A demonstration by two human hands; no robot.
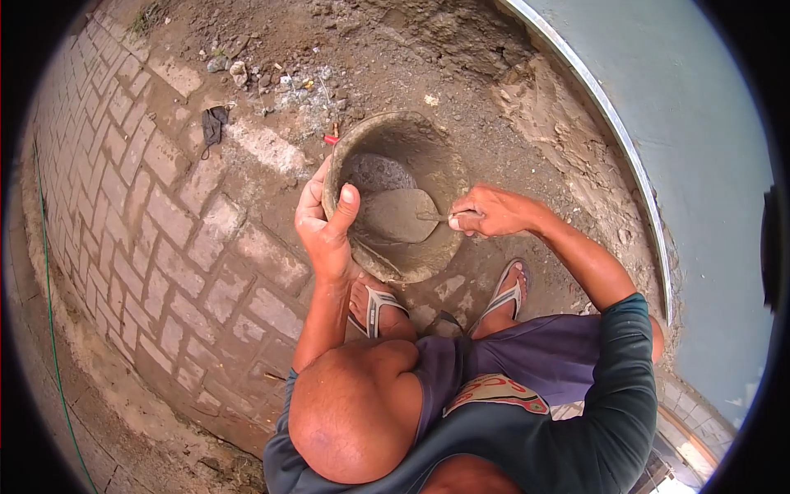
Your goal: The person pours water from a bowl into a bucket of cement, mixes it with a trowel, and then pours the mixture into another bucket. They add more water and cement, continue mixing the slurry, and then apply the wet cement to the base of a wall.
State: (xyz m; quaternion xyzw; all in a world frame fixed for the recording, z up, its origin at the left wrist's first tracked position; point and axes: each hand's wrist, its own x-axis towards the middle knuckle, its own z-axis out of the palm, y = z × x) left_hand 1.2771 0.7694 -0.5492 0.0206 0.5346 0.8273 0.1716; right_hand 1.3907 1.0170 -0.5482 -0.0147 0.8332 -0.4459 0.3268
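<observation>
A mortar-crusted bucket (448, 156) stands tilted in front of my feet, its mouth facing me. Wet grey mortar (377, 173) lies inside it. My left hand (325, 218) grips the bucket's left rim, thumb over the edge and fingers around the outside. With my right hand (490, 212) closed around its handle, I hold a trowel (399, 216); the flat, mortar-coated blade is inside the bucket. Most of the handle is hidden in my fist.
Brick paving (156, 239) covers the left side. Dirt and rubble (271, 78) lie beyond the bucket, with a black cloth (215, 125) and a small red object (331, 139) nearby. A grey wall (699, 148) with a pale edge strip (625, 136) rises at right. A green hose or cord (51, 305) runs along the far left.
</observation>
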